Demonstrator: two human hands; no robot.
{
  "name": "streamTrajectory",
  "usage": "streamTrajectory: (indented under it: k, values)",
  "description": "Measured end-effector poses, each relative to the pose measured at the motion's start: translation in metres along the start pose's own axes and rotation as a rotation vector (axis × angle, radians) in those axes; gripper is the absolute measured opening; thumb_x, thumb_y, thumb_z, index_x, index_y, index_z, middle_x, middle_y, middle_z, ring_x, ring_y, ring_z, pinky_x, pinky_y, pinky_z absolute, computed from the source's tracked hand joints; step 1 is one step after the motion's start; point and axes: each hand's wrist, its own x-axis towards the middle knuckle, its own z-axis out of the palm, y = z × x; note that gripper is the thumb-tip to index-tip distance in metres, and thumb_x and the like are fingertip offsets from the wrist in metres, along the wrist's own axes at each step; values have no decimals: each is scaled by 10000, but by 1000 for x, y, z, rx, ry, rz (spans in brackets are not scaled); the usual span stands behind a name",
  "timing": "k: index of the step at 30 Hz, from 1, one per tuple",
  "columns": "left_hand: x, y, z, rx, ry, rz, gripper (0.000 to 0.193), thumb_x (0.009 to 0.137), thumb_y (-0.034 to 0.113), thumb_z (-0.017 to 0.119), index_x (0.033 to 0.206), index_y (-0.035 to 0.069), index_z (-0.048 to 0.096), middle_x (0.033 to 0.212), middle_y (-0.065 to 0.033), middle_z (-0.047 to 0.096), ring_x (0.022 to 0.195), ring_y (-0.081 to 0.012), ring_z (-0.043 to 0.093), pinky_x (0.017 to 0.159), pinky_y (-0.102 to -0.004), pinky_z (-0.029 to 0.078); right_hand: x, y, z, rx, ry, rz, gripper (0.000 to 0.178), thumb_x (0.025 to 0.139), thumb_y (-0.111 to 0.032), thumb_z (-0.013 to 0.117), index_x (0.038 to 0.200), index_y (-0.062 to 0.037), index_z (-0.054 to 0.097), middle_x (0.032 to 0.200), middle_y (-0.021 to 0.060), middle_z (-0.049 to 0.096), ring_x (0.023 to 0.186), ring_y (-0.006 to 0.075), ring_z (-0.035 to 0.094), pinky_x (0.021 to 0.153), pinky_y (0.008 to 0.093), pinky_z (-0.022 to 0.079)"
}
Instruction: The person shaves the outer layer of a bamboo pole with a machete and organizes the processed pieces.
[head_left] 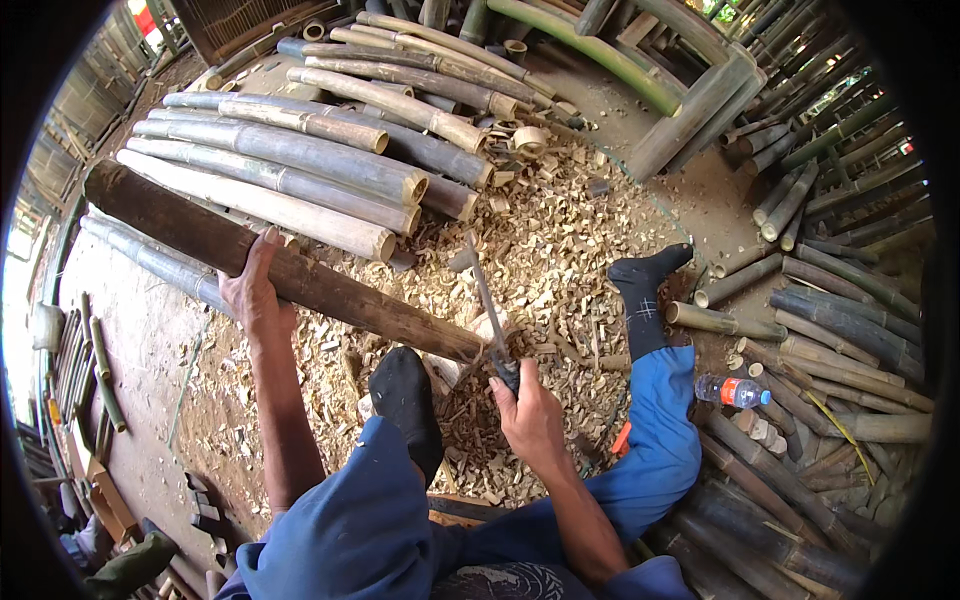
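Observation:
My left hand is wrapped round a thick, dark brown bamboo pole. The pole slants from the far left down to the middle, where its near end rests by a pale wooden block. Closed on the black handle of a billhook is my right hand. Its narrow blade points away from me, with a hooked tip, just right of the pole's near end. Whether the blade touches the pole I cannot tell.
Pale wood chips cover the ground round my black-socked feet. Cut bamboo poles lie in rows at the far left. More bamboo is piled at the right, near a water bottle. A bamboo frame stands at the far right.

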Motion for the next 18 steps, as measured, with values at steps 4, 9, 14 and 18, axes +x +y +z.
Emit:
streamTrajectory:
  k: [4,9,14,18]
  values:
    - [0,-6,5,7,-36,18,382,787,76,893,1100,4,687,949,-89,721,857,-192,698,765,-357,570,-6,8,9,217,248,-215,246,1033,-193,668,1118,3,548,796,199,703,673,354,739,578,440,582]
    - [1,-6,6,-27,-96,28,355,793,72,883,1086,-10,700,971,-105,726,856,-196,701,783,-348,572,15,29,25,-127,-132,56,350,1066,-315,594,1127,-3,448,757,289,678,670,485,689,545,530,538]
    - [-1,0,0,-88,-169,51,373,800,78,876,1111,-17,694,991,-109,724,830,-204,701,766,-346,576,1,-19,0,118,102,-145,310,1063,-285,605,1156,-18,476,771,233,689,687,418,719,569,468,558]
    - [0,-13,11,-105,-196,54,398,807,29,853,1162,-10,678,1011,-128,728,864,-219,716,798,-358,587,3,58,48,0,-62,110,344,1052,-312,617,1141,-10,480,787,257,703,716,431,727,594,486,570]
